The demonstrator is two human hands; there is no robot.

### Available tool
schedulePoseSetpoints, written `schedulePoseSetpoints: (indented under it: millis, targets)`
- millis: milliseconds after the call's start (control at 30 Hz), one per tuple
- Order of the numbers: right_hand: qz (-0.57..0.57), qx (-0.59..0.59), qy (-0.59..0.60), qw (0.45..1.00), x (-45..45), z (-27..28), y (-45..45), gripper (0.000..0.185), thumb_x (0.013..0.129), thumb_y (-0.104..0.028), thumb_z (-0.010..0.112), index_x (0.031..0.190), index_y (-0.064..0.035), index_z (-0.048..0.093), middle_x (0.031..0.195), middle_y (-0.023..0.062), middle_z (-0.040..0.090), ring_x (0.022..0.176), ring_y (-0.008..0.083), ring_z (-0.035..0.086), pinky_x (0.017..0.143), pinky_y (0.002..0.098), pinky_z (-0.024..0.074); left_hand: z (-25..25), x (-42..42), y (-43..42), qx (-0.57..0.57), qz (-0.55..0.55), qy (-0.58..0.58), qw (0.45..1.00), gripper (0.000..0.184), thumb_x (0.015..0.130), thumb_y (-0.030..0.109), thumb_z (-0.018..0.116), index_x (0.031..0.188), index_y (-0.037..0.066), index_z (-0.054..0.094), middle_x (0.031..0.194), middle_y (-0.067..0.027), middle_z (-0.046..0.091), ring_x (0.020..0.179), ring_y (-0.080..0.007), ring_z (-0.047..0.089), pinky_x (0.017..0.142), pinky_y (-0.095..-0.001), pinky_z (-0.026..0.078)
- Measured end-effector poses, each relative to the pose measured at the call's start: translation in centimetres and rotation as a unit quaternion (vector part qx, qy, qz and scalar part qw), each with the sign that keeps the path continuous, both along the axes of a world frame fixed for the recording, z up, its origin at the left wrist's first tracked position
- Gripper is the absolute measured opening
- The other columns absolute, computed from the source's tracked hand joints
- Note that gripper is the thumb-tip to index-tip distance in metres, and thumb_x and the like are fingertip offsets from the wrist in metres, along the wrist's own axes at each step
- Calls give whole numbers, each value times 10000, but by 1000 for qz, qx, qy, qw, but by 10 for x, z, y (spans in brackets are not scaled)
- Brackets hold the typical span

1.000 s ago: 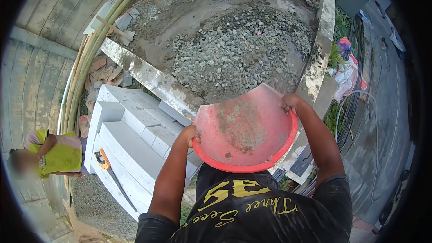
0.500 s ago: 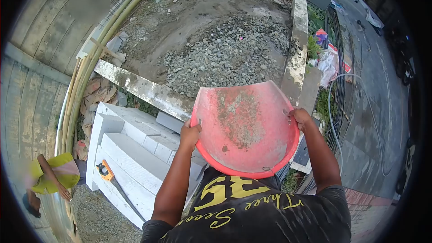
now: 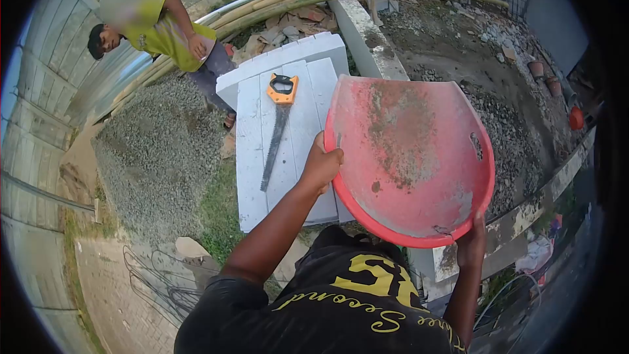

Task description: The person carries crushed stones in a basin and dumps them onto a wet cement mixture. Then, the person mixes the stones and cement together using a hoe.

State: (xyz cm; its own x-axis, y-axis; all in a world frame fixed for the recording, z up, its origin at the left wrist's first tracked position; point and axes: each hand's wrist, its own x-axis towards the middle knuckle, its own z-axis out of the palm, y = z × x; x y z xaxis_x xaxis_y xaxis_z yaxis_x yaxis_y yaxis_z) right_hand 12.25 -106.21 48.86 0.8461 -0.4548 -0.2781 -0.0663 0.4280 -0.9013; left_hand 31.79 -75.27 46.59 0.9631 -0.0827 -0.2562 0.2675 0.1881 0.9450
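While left hand (image 3: pixel 321 165) pinches red tub (image 3: pixel 416 157) by its left rim, right hand (image 3: pixel 472 239) is at lower-right rim, fingers hidden, can't tell grip; tub's before chest, shirt (image 3: pixel 314 324) reads "Three Second".

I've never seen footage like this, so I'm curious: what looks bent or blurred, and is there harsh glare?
Head view: the wall at left bows, and the corners go black; head view: a smeared patch covers part of the co-worker, while the saw looks fairly crisp; head view: soft light, no harsh glare on the red tub.
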Motion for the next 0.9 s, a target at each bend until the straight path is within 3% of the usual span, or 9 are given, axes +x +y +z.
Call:
schedulePoseSetpoints:
  millis: [267,300,433,567,633,700,800,833,900]
  targets:
    - [132,-114,188,967,-37,-42,74,580,880,-372,566,1295,-10,383,1064,140,570,839,200,611,677,333,514,1,-9,149,3,124,13,992,400,690,-36,463,1085,5,510,842,-39,547,702,-121,496,634,-264,434]
    - [123,-112,219,961,-49,-59,69,571,872,-355,583,1282,-2,398,1036,143,576,808,199,609,663,330,510,-5,-5,154,41,145,13,989,333,712,-27,472,1038,23,516,797,-45,518,589,-124,484,527,-249,415]
    - [80,-182,368,908,-118,-118,49,502,842,-388,626,1155,-16,501,898,91,600,722,153,607,617,308,501,-15,3,174,21,92,126,988,373,717,46,505,1088,12,509,834,-64,546,669,-182,595,609,-337,554]
    - [1,-178,431,885,-196,-179,40,457,825,-389,644,1053,-4,550,804,84,601,639,154,601,529,299,480,-43,22,190,29,30,125,991,395,723,98,553,1102,8,490,944,-96,550,843,-217,598,684,-346,547]
    - [-42,-128,470,872,-236,-206,49,432,826,-390,636,964,14,576,727,79,600,549,171,590,457,294,458,-31,26,190,214,21,135,967,483,723,145,593,1158,-17,457,1100,-142,533,976,-224,570,755,-348,520]
    - [-34,-178,500,847,-280,-250,57,421,826,-376,631,932,28,580,687,71,598,513,194,591,439,293,464,-39,36,187,208,12,67,976,669,708,183,627,1278,-52,365,1240,-207,471,1061,-267,545,833,-368,483]
    - [41,-108,557,822,-341,-299,79,424,841,-377,594,999,15,578,797,165,631,635,288,637,538,393,522,-16,27,171,370,109,6,922,922,686,232,664,1392,-89,164,1373,-279,324,1227,-348,412,1017,-388,331]
    - [78,-119,595,791,-364,-326,91,384,907,-391,441,955,-74,652,809,180,652,830,282,653,708,430,508,3,19,164,416,112,8,903,912,700,251,662,1385,-94,170,1369,-285,323,1221,-342,420,1007,-385,344]
    - [362,-411,480,685,-431,-405,76,423,894,-425,469,1056,-59,605,842,169,656,741,290,644,657,433,509,11,12,167,371,168,-58,912,850,715,189,680,1356,-117,213,1329,-285,366,1200,-313,439,991,-372,358]
